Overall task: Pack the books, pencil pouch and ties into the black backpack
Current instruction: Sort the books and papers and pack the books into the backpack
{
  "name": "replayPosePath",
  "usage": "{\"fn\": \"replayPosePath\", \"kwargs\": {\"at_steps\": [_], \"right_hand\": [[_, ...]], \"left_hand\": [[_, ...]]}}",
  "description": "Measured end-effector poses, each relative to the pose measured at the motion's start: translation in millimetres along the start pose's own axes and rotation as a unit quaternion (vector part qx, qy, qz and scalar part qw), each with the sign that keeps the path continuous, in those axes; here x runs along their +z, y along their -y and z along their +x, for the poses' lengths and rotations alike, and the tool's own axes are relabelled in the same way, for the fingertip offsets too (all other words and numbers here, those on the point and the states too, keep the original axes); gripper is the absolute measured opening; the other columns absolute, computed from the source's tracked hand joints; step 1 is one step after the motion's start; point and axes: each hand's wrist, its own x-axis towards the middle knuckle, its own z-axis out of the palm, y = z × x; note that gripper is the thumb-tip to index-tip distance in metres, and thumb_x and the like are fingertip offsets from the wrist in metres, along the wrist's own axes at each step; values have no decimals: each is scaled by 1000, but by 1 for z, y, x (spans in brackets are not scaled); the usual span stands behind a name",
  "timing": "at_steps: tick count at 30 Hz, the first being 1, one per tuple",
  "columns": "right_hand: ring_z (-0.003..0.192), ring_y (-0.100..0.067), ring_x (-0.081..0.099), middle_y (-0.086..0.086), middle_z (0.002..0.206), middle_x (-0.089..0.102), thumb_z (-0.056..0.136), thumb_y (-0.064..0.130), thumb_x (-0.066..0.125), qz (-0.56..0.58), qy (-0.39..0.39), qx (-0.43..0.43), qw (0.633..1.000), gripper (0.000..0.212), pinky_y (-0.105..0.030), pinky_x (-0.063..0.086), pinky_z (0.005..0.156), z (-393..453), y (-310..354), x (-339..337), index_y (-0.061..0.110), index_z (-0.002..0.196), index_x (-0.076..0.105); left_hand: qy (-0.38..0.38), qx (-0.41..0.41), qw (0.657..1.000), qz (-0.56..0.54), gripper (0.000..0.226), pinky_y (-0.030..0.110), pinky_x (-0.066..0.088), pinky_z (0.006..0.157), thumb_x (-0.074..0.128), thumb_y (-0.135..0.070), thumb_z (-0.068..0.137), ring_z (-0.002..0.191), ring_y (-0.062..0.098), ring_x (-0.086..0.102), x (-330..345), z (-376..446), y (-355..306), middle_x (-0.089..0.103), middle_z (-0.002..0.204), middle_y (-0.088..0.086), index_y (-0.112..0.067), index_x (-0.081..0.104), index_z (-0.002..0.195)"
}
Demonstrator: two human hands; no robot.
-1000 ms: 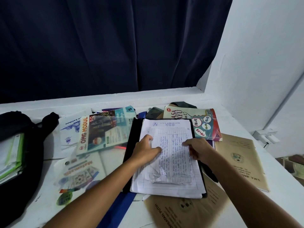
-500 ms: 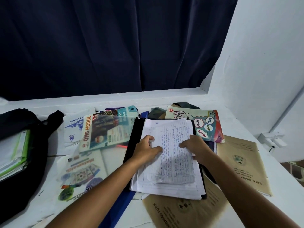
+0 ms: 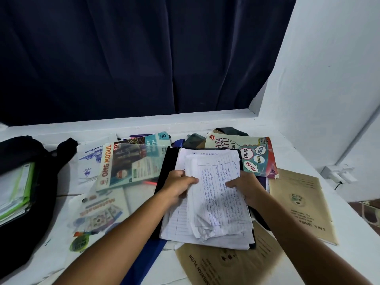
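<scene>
Packing judged barely begun. Left hand (image 3: 178,188) and right hand (image 3: 246,188) both pinching handwritten loose sheets (image 3: 218,194) over black folder (image 3: 164,167). Left of left hand: black backpack (image 3: 41,182), open, some books (image 3: 16,192) inside. OMG Modul workbook (image 3: 131,163) and other books left outside. Pouch, ties not identified.

Both forearms bare, no sleeves; left hand (image 3: 178,187) and right hand (image 3: 246,187) ungloved.

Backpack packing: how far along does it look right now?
Just begun. The black backpack at the left already holds some green-edged books. Both hands, left hand and right hand, grip handwritten loose sheets over a black folder. Left on the table: the OMG Modul book, the Bahasa Melayu book and brown exercise books. No pencil pouch is identifiable.
</scene>
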Motion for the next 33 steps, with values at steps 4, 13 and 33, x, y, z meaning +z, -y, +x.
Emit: {"fn": "replayPosePath", "kwargs": {"at_steps": [4,13,33], "right_hand": [[99,-37,64,-15,108,68,78,-14,68,57,7,-38,998,40,-53,52,88,-5,-1,0,3,113,60],[115,-31,63,-11,125,67,83,-2,61,85,284,-74,952,46,-48,53,95,-25,33,-8,11,127,57],[133,-25,46,-4,135,59,85,-6,67,-16,216,-53,975,49,-48,20,120,5,45,57,12,129,56]], "left_hand": [[18,26,998,-47,26,39,57,82,63,6,88,96,26,68,10,0,1,70,108,14,-5,61,111],[73,80,982,-154,33,35,54,83,56,13,89,99,25,65,-21,-5,-32,69,103,7,-8,62,114],[-85,199,795,566,120,60,-14,113,5,-102,53,148,28,-19,-158,0,75,-8,163,0,-37,18,154]]}}
